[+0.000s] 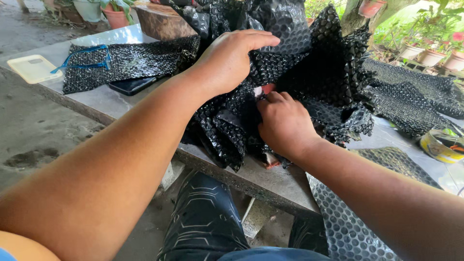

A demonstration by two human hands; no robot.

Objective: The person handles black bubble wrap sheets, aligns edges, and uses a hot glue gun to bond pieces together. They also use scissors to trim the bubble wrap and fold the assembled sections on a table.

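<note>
My left hand [229, 63] presses flat on the black bubble wrap [309, 72] while my right hand [285, 123], grip pinched on a fold, should tuck snugly.

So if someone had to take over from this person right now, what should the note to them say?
Left hand: lies flat on top of the bundle of black bubble wrap, pressing it down on the table.
Right hand: fingers tucked into the folds at the bundle's near side, beside a small red and white thing that is mostly hidden.
Nearby: a flat sheet of black bubble wrap to the left with blue-handled scissors on it, a dark phone under its edge, a tape roll at the right.
Done: the wrap lies folded around something.
Left: no tape shows on the bundle, and its edges stand loose.
</note>
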